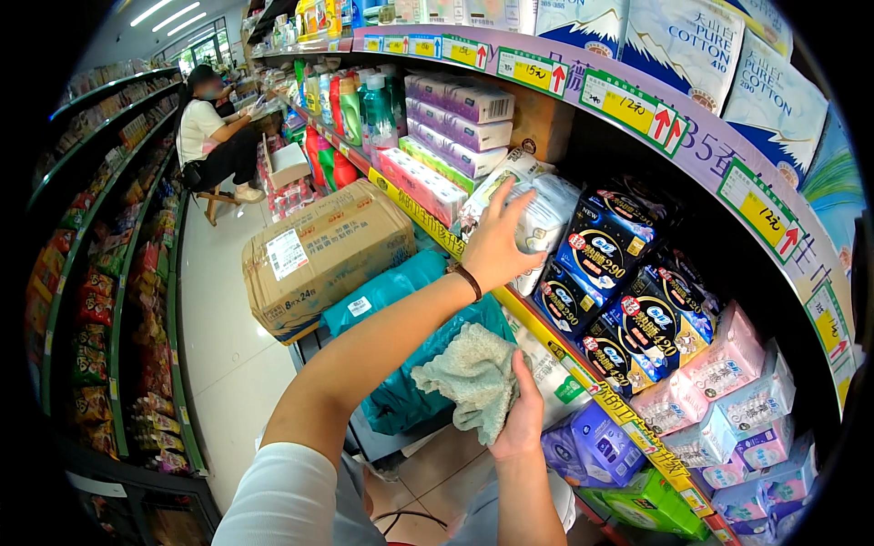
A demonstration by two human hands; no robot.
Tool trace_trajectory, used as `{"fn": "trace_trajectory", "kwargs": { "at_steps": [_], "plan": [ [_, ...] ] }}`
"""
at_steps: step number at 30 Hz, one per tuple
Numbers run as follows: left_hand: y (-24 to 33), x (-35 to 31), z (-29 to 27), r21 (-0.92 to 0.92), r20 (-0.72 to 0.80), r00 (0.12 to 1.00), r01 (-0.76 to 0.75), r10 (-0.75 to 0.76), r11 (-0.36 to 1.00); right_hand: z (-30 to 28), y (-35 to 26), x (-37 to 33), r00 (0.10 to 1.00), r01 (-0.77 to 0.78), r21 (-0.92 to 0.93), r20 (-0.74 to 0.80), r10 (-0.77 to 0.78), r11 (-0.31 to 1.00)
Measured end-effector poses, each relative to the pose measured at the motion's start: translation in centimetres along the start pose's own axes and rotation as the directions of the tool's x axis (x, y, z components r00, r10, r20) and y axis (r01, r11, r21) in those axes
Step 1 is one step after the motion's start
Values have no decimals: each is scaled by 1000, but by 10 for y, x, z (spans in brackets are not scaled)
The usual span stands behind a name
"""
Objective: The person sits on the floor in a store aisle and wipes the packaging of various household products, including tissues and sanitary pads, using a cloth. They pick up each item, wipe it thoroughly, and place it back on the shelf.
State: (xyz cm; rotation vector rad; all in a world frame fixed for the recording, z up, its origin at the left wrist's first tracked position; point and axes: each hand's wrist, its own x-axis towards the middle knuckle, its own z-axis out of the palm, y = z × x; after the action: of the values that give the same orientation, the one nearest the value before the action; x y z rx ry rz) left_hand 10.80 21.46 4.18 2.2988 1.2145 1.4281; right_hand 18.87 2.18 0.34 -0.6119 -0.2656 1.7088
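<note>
My left hand (499,244), a dark band at its wrist, reaches onto the shelf with fingers spread. It is over or against a white plastic-wrapped pack (549,211); whether the fingertips touch it I cannot tell. Lower down, my right hand (521,414) is closed on a crumpled pale grey-green cloth (473,375). Dark blue sanitary pad packs (596,250) stand just right of the white pack. To its left are a pink tissue pack (421,185) and stacked purple tissue packs (458,123).
A cardboard box (332,250) and a teal plastic bag (387,396) sit beside the shelf. Pink pad packs (728,359) fill its right end. Above runs an upper shelf edge (628,100) with price tags. Down the aisle a person (205,136) sits on a stool; snack shelves (109,300) line the left.
</note>
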Motion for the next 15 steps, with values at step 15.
{"fn": "trace_trajectory", "kwargs": {
  "at_steps": [15],
  "plan": [
    [-104, -5, -6, -310, -154, 910, 327, -386, 893, 4, 2, 0, 1000, -4, -5, -11, 4, 1000]
  ]
}}
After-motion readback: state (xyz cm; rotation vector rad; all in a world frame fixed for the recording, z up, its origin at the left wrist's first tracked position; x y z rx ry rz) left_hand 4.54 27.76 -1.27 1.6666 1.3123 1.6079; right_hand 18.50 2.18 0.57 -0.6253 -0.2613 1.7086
